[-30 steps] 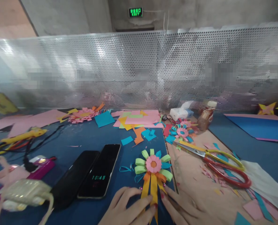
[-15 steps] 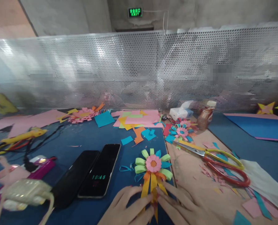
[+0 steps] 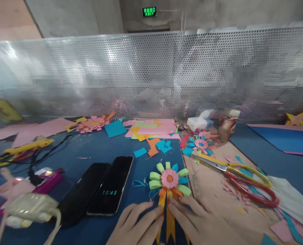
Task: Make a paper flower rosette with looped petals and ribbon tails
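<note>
A paper flower (image 3: 169, 179) lies on the table in front of me. It has a pink centre with an orange middle, and light green loops and blue points around it. Orange-yellow paper strips (image 3: 170, 223) with notched ends hang from its lower edge like tails. From the left, my left hand (image 3: 138, 221) rests its outstretched fingers on the left strip. My right hand (image 3: 199, 217) lies on the other side, fingers extended and touching the strips just below the flower. Parts of the strips are hidden under my fingers.
Two black phones (image 3: 112, 190) lie left of the flower, beside a power adapter (image 3: 32, 207). To the right, large scissors (image 3: 252, 182) rest on brown board among paper scraps. Behind are coloured paper sheets (image 3: 156, 127), another paper flower (image 3: 200, 144), a tissue box (image 3: 198, 123) and a bottle (image 3: 228, 126).
My left fingers have shifted left and my right fingers upward on the strips, so more of the middle strip shows. The whole view has shifted slightly; the flower stays in place.
</note>
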### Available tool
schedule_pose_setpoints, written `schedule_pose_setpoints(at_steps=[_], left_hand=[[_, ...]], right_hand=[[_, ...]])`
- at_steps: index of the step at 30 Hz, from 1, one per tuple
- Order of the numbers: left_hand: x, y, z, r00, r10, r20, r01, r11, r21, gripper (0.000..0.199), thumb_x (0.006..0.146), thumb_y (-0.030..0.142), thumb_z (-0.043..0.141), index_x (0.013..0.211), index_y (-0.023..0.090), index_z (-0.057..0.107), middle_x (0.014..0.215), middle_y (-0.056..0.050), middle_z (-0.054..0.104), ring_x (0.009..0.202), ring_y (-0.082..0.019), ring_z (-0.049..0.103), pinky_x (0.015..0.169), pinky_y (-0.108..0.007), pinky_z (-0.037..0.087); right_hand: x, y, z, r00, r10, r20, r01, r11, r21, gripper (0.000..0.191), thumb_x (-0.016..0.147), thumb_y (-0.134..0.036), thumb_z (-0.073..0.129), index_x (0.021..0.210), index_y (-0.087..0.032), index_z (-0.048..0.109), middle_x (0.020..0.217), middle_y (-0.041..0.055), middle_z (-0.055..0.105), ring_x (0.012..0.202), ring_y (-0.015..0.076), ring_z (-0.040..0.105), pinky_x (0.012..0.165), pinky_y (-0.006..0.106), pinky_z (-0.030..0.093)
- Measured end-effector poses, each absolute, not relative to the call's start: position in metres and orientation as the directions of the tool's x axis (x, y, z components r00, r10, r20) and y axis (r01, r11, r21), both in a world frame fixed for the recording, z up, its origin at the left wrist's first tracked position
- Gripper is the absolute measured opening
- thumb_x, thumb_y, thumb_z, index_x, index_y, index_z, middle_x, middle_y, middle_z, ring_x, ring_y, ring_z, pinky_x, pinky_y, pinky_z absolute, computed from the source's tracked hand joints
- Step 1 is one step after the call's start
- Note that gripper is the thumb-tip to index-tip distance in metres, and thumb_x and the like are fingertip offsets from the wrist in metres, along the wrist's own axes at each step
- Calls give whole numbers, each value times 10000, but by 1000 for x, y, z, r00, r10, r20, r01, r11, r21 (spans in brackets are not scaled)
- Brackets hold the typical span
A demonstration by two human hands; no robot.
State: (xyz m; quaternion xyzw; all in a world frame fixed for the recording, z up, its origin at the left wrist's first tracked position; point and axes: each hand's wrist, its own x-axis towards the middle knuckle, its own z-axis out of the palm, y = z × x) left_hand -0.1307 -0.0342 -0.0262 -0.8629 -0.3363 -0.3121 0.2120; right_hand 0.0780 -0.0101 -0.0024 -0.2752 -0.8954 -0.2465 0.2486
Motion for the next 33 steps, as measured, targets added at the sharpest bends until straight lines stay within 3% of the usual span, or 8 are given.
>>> schedule_pose_setpoints(at_steps=[3, 8, 13, 17, 22, 33], left_hand=[[-131, -33, -26, 572, 448, 688, 716, -681, -152, 312, 904, 349, 357, 926, 227, 643, 935, 41, 664, 891, -129, 535, 780, -239, 396], [-131, -33, -18, 441, 525, 728, 749, -662, 23, 267, 898, 263, 370, 895, 232, 635, 891, 56, 652, 876, -101, 526, 807, -211, 375], [-126, -23, 3, 551, 554, 624, 782, -603, -157, 274, 910, 242, 337, 1024, 230, 586, 942, 26, 622, 908, -143, 496, 787, -273, 363], [-116, -7, 6, 576, 524, 627, 780, -583, -229, 269, 908, 170, 333, 967, 195, 594, 877, 7, 622, 828, -158, 489, 700, -291, 341], [-112, 1, 2, 598, 489, 635, 755, -609, -243, 296, 908, 142, 316, 885, 167, 610, 835, 5, 628, 789, -167, 484, 677, -302, 317], [-116, -1, 3, 593, 508, 624, 757, -615, -218, 300, 901, 126, 318, 879, 157, 615, 842, -6, 633, 807, -177, 488, 673, -309, 311]], right_hand=[[77, -9, -3, -718, 355, 599, 608, 738, 292, 362, 894, -177, 261, 934, -192, 620, 929, -23, 673, 795, 145, 521, 685, 268, 376], [79, -10, 2, -720, 369, 587, 601, 755, 263, 391, 911, -187, 240, 952, -188, 629, 945, -27, 673, 797, 134, 535, 701, 260, 383], [83, -12, 3, -760, 383, 524, 583, 759, 290, 361, 904, -214, 268, 1048, -192, 599, 1059, -8, 637, 811, 142, 532, 690, 264, 398], [83, -11, 0, -762, 389, 518, 589, 748, 306, 346, 878, -158, 297, 1044, -178, 600, 1010, 11, 653, 746, 131, 529, 639, 247, 398], [81, -9, -5, -741, 374, 558, 598, 745, 295, 398, 904, -170, 240, 959, -189, 634, 1017, -10, 647, 731, 137, 524, 647, 251, 396], [83, -10, -5, -761, 379, 527, 578, 764, 285, 323, 878, -180, 320, 987, -186, 624, 998, 11, 649, 762, 153, 505, 680, 269, 386]])
